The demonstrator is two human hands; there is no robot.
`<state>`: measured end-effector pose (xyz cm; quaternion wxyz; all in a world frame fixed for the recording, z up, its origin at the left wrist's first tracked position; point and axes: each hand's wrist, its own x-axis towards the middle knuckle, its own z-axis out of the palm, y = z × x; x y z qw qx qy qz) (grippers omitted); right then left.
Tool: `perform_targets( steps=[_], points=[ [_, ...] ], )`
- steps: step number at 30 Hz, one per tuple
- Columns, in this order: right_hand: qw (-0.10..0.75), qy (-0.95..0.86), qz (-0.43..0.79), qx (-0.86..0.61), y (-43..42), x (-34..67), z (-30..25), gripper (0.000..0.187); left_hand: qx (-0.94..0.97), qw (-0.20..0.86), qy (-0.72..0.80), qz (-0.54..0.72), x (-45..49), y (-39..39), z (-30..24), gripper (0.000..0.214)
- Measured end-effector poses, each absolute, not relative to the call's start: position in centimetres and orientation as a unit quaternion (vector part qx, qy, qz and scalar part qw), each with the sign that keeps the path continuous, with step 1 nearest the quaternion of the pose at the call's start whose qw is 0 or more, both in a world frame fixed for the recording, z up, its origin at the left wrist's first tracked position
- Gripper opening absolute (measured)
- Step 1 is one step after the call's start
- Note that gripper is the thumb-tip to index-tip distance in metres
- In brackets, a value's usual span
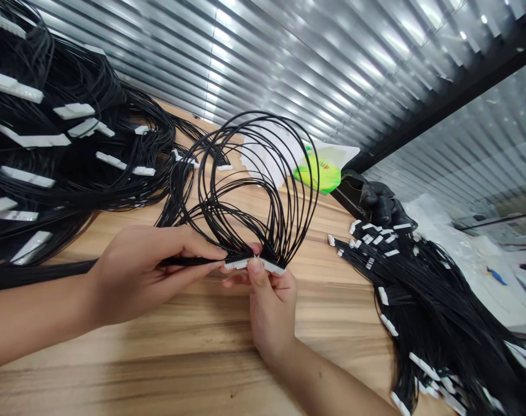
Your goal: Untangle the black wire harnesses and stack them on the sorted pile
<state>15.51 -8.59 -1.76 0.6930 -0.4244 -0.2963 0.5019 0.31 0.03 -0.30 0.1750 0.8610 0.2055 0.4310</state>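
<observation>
In the head view, a wire harness of thin black wires (308, 190) arches up in wide loops above my hands. Its wires enter a long white connector (237, 264), made of one or two pieces; I cannot tell which. My right hand (271, 312) pinches this connector from below, thumb on the near face and fingers behind. My left hand (141, 268) closes thumb and fingers on the black wires just left of the connector's left end. Both hands are held above the wooden table (193, 358).
Black wire bundles with white connectors (29, 176) are heaped at left. Another wire bundle (436, 294) lies at right. Behind the loops are white paper (263, 150) and a green packet (326, 173). A black object (380, 202) sits near the corrugated metal wall (254, 63).
</observation>
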Motion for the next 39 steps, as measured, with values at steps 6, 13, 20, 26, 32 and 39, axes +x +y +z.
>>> perform_targets(
  steps=[6, 13, 20, 26, 32, 39],
  points=[
    [0.694, -0.289, 0.495, -0.435, -8.43, 15.53, -1.80, 0.013, 0.857, 0.218, 0.215, 0.414, 0.13, -0.12, -0.70, 0.009],
    [0.689, -0.279, 0.482, -0.463, -8.45, 15.41, -1.74, 0.018, 0.849, 0.230, 0.228, 0.418, 0.43, -0.26, -0.30, 0.010],
    [0.689, -0.288, 0.493, -0.446, -8.37, 15.45, -1.84, 0.013, 0.852, 0.227, 0.232, 0.410, 0.24, -0.07, -1.03, 0.007],
    [0.692, -0.300, 0.503, -0.422, -8.50, 15.49, -1.98, 0.009, 0.862, 0.160, 0.227, 0.424, 0.15, 0.15, -0.92, 0.010],
    [0.699, -0.291, 0.500, -0.421, -8.60, 15.46, -1.95, 0.010, 0.877, 0.163, 0.182, 0.415, -0.12, -0.03, -0.66, 0.010],
    [0.684, -0.293, 0.492, -0.452, -8.51, 15.40, -1.79, 0.022, 0.871, 0.182, 0.191, 0.414, -0.01, -0.16, -0.56, 0.013]
  ],
)
